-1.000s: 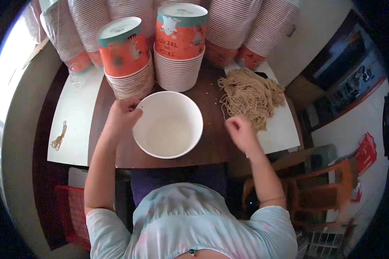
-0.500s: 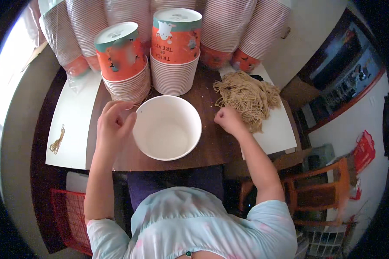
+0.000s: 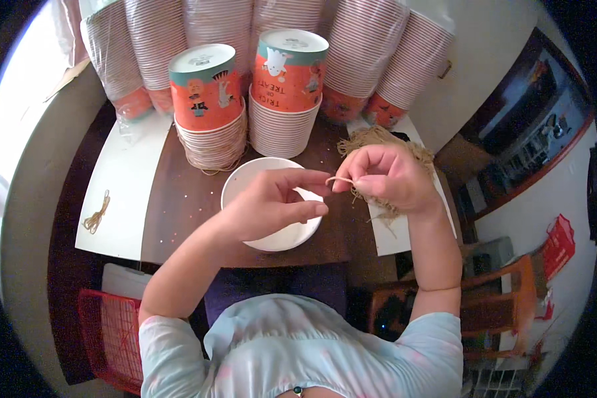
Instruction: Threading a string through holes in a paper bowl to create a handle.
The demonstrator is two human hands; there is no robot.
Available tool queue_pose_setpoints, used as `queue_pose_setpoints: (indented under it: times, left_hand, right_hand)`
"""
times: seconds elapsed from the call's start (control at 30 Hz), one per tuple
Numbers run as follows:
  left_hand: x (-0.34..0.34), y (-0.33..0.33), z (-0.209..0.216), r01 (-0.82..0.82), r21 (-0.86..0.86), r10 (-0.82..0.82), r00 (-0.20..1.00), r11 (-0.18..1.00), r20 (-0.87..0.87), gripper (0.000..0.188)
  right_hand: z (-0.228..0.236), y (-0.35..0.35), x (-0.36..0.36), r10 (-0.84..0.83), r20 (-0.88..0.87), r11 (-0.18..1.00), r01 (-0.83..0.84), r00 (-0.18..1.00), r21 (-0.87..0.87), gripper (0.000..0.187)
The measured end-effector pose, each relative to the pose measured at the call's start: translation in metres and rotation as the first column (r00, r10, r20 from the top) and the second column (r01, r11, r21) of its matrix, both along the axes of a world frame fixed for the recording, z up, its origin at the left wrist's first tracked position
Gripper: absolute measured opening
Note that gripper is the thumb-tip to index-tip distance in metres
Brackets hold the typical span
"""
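Observation:
A short piece of tan cord (image 3: 341,179) curves out of my right hand (image 3: 393,180), pinched between thumb and fingers. My left hand (image 3: 272,204) reaches over a white paper bucket (image 3: 242,182), thumb and fingers apart; its fingertips come close to the cord's free end, and I cannot tell if they touch it. The bucket stands mouth up, partly covered by that hand. Beneath and behind my right hand lies a tangled heap of tan cords (image 3: 366,138). Beyond the bucket are two upside-down stacks of orange paper buckets, the left stack (image 3: 209,99) with cords looped round its rims, the right stack (image 3: 286,96) without.
Tall plastic-wrapped bucket stacks (image 3: 156,46) line the back. A small bundle of cords (image 3: 97,213) lies on the white board (image 3: 123,179) at the left. A red basket (image 3: 109,331) is below left, a wooden chair (image 3: 491,305) to the right.
My right hand has lifted from beside the heap with a cord in it. My left hand has moved right, from the bucket's left rim to over its mouth.

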State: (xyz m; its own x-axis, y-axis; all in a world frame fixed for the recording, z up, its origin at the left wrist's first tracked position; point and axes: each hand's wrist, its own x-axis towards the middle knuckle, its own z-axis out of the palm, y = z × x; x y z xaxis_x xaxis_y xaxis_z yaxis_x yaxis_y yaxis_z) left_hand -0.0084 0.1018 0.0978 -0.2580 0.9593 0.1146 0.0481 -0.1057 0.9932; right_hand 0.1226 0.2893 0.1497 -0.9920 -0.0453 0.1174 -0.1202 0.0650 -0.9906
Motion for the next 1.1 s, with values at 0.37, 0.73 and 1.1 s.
queue_pose_setpoints:
  times: [0.37, 0.73, 1.1]
  left_hand:
    - [-0.003, -0.029, 0.013, -0.203, -0.098, 0.19, 0.973, 0.974, -0.128, 0.017]
    - [-0.024, -0.049, 0.078, -0.39, -0.035, 0.295, 0.748, 0.92, -0.594, 0.014]
    - [-0.05, -0.056, 0.04, -0.212, -0.157, 0.189, 0.97, 0.965, -0.154, 0.017]
  right_hand:
    - [-0.03, -0.017, -0.02, 0.007, 0.16, 0.957, 0.04, 0.987, -0.289, 0.031]
    - [0.009, -0.065, -0.05, -0.058, -0.514, 0.797, 0.35, 0.856, 0.493, 0.016]
    - [-0.02, -0.074, -0.062, 0.069, -0.649, 0.543, 0.517, 0.757, 0.661, 0.008]
